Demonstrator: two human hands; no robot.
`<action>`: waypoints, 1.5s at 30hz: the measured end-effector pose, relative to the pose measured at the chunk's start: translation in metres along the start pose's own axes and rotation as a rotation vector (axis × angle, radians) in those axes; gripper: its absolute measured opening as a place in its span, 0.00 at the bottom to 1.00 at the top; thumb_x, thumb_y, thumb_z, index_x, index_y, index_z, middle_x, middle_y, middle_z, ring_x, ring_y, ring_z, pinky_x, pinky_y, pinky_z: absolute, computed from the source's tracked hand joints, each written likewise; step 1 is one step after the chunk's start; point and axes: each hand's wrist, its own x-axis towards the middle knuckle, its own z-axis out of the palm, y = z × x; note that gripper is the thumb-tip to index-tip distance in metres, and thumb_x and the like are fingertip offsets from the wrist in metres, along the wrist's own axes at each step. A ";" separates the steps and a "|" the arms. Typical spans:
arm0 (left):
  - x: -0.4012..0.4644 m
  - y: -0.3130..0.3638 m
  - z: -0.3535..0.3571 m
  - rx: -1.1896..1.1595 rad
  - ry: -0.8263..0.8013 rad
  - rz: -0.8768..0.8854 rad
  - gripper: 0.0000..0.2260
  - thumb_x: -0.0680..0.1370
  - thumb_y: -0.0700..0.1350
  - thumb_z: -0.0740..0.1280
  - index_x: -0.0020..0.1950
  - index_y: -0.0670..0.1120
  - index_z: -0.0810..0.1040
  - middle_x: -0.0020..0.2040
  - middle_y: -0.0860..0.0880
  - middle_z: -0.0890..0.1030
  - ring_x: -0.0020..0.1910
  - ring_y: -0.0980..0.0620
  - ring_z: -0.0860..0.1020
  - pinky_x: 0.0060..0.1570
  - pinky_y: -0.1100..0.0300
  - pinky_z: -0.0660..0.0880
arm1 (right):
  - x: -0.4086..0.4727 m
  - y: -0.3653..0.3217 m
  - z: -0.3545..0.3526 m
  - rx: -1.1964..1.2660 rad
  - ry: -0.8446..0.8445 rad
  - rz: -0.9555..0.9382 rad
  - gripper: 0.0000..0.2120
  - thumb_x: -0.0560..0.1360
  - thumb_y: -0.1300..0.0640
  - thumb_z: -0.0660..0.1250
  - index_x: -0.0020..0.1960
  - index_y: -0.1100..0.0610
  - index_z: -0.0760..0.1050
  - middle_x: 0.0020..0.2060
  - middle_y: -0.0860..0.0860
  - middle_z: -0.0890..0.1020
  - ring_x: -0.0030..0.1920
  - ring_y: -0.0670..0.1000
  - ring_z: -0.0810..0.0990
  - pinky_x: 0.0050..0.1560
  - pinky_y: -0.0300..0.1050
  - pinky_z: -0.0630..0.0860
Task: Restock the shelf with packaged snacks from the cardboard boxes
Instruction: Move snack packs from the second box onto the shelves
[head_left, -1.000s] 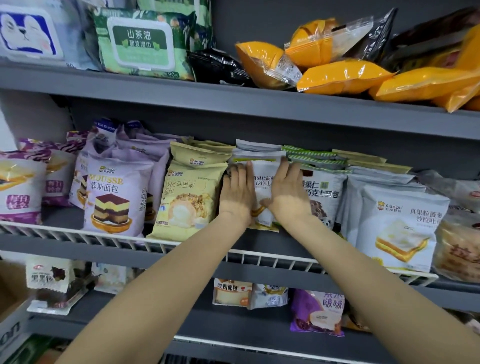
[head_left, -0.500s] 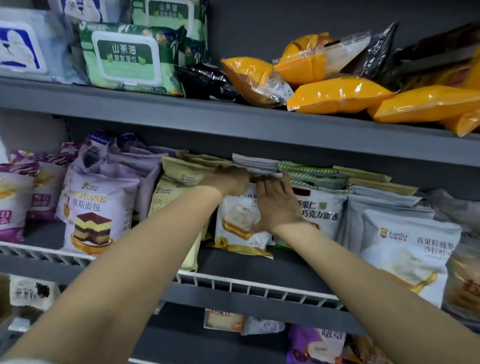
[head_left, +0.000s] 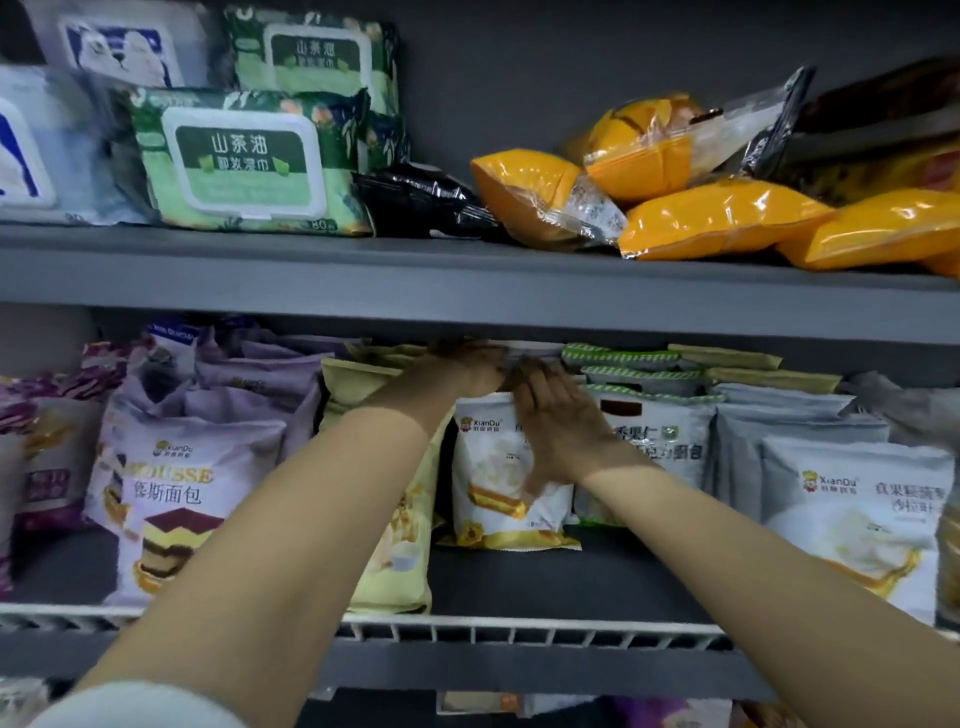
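1. Both arms reach onto the middle shelf (head_left: 519, 582), where the hands meet at the top of a white bread packet (head_left: 498, 488) standing upright between a yellow packet (head_left: 400, 561) and a green-trimmed packet (head_left: 660, 431).
2. The left hand (head_left: 467, 366) sits at the packet's upper edge, deep under the shelf above. Its fingers are in shadow and blurred, so I cannot tell whether they curl round the edge or only rest against it.
3. The right hand (head_left: 558, 415) lies flat on the packet's front, upper right, fingers straight and close together, pointing up and left toward the left hand. It presses rather than grips.
4. The white packet stands well back from the white wire rail (head_left: 519, 631) at the shelf front, with bare shelf before it.
5. Left of the yellow packet stands a lilac mousse bread packet (head_left: 166, 499); to the far right is another white packet (head_left: 857, 514).
6. On the upper shelf lie green wet-wipe packs (head_left: 244, 161) and orange bags (head_left: 722, 218).
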 end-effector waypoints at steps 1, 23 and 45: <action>0.003 -0.002 0.001 -0.001 -0.021 -0.034 0.22 0.82 0.56 0.50 0.75 0.53 0.60 0.77 0.51 0.59 0.75 0.49 0.59 0.74 0.55 0.53 | 0.001 -0.001 -0.001 0.013 -0.011 0.001 0.65 0.56 0.40 0.79 0.76 0.63 0.42 0.75 0.58 0.51 0.76 0.59 0.48 0.77 0.52 0.44; -0.118 -0.014 -0.009 -0.090 0.473 0.006 0.13 0.80 0.44 0.58 0.65 0.46 0.71 0.62 0.42 0.76 0.61 0.42 0.74 0.53 0.53 0.71 | -0.054 -0.069 -0.015 0.349 0.276 0.279 0.36 0.75 0.64 0.61 0.77 0.54 0.48 0.71 0.56 0.56 0.73 0.57 0.55 0.67 0.51 0.56; -0.159 -0.056 0.040 0.575 0.235 -0.089 0.26 0.80 0.44 0.57 0.72 0.32 0.53 0.71 0.33 0.61 0.72 0.36 0.59 0.74 0.43 0.49 | -0.020 -0.154 0.007 0.272 0.496 0.173 0.38 0.56 0.56 0.79 0.62 0.62 0.68 0.63 0.66 0.74 0.62 0.61 0.77 0.58 0.51 0.77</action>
